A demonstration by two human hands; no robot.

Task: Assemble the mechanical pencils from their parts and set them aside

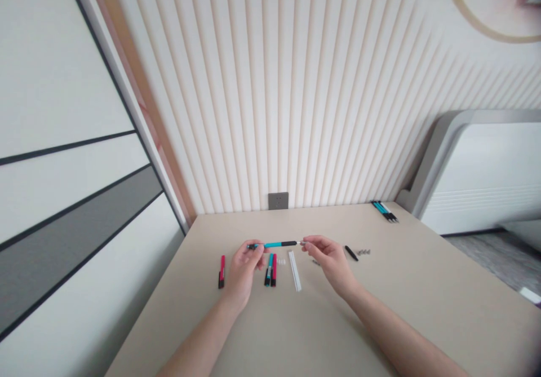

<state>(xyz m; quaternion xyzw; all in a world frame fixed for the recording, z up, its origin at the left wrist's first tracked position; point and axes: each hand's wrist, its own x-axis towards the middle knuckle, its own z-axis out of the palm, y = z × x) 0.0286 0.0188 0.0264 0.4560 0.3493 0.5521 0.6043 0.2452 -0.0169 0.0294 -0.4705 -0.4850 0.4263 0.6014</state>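
pen: light, stiff, thin; best held at both ends
left hand: pinches its cap end
right hand: pinches its tip

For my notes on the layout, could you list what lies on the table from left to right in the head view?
Lone red pen → left hand → teal-and-red pen pair → white refills → right hand → black pen part → teal pens.

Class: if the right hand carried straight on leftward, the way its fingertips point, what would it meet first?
Probably the teal pen already pinched at its tip by the right hand; beyond that, the left hand at the other end.
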